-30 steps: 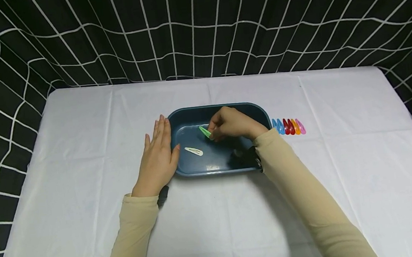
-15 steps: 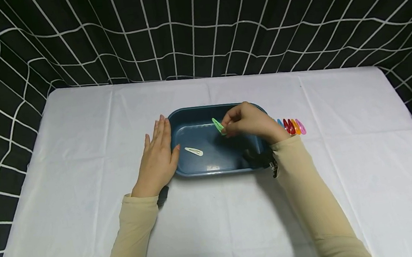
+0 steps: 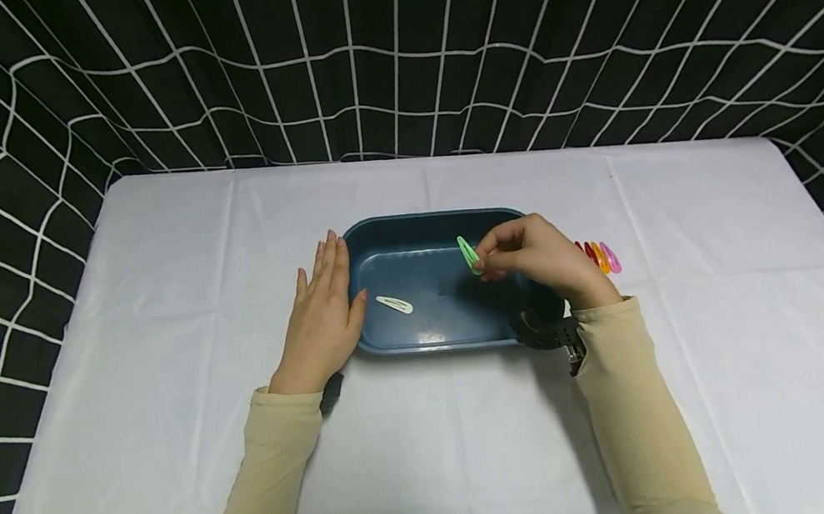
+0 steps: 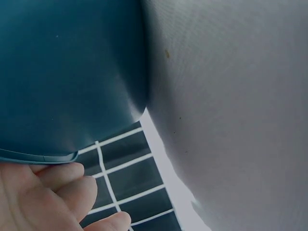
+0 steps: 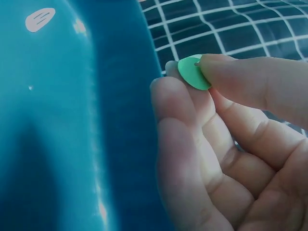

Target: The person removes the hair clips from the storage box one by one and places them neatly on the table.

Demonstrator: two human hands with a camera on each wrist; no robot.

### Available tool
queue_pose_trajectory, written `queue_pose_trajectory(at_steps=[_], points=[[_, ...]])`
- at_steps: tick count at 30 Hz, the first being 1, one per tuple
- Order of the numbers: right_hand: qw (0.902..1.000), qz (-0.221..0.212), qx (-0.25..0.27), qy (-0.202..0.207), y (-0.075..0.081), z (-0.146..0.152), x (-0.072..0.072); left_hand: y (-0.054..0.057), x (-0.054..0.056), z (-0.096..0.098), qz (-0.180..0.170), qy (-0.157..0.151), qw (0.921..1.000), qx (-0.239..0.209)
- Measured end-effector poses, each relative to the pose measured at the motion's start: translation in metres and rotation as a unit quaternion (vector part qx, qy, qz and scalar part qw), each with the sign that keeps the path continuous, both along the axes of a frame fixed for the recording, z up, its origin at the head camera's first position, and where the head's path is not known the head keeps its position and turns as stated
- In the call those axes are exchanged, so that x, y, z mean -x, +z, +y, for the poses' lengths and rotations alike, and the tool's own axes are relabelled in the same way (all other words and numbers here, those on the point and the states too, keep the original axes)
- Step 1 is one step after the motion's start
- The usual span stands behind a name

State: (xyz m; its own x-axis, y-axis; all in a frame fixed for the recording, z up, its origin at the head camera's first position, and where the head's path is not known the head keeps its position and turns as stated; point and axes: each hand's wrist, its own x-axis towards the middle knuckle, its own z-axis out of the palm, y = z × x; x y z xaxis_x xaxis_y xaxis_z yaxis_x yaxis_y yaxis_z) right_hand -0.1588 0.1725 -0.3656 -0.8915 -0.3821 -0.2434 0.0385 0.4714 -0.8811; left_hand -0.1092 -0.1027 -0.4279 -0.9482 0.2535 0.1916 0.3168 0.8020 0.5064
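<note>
My right hand (image 3: 544, 260) pinches a green hair clip (image 3: 469, 255) between thumb and fingertips, above the right part of a blue tray (image 3: 432, 349). In the right wrist view the rounded end of the green clip (image 5: 192, 73) shows under the thumb. A white hair clip (image 3: 395, 304) lies on the tray's floor, towards its left side. My left hand (image 3: 320, 317) rests against the tray's left end with straight fingers. The left wrist view has that hand (image 4: 53, 197) at the tray's rim (image 4: 38, 158).
A row of hair clips (image 3: 599, 257) in red, orange and pink lies on the white tablecloth (image 3: 418, 457) right of the tray, partly hidden behind my right hand. Black cloth with white netting (image 3: 391, 58) stands beyond the table's far edge.
My right hand has moved right with the green hair clip, lifting it from near the tray's middle. It covers the blue clips of the row. The left hand stays in place.
</note>
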Motion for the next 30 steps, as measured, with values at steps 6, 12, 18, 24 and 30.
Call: queue_pose_trajectory(at_steps=[6,12,18,24,30], points=[[0.9975,-0.002,0.063,-0.03,-0.006,0.015,-0.011,-0.002,-0.002,0.003,-0.006,-0.004,1.0,0.001],[0.9902,0.004,0.121,-0.069,-0.012,0.028,-0.02,-0.004,-0.002,0.004,-0.002,-0.008,1.0,0.006],[0.9846,0.021,0.15,-0.087,-0.015,0.037,-0.025,-0.005,-0.002,0.004,0.001,-0.007,0.9999,0.009],[0.9817,0.022,0.164,-0.094,-0.015,0.037,-0.022,-0.002,-0.002,0.003,-0.001,-0.004,0.9999,0.009],[0.9819,0.021,0.167,-0.087,-0.014,0.034,-0.019,0.001,-0.001,0.0,-0.001,0.001,1.0,0.006]])
